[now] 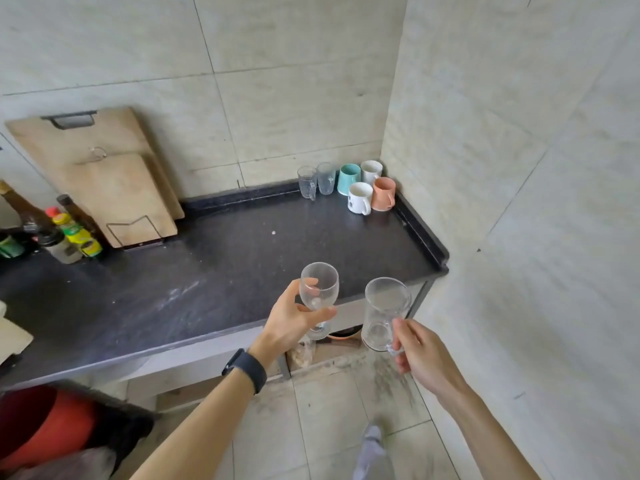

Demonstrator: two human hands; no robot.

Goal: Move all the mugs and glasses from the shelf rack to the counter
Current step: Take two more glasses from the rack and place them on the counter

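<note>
Head view shows you standing at the near edge of the dark counter [242,244], each hand carrying one piece. Your left hand [294,323] is closed around the bowl of a wine glass [318,289], thumb on one side and fingers wrapped under, with the stem pointing down and slightly toward you. Your right hand [420,351] pinches the handle of a clear glass mug [386,313], which hangs upright, its mouth tipped a little toward the camera.

Both pieces hover just past the near right edge of the counter, not yet over a clear landing spot. The ones already set down sit grouped in the far right corner: two small glasses [317,181] and four mugs [369,187] against the wall. That group lies straight ahead and slightly right of your hands, well apart from them. Your right hand is nearer that corner, so the mug probably goes down first, beside the group, with the wine glass to its left.
</note>
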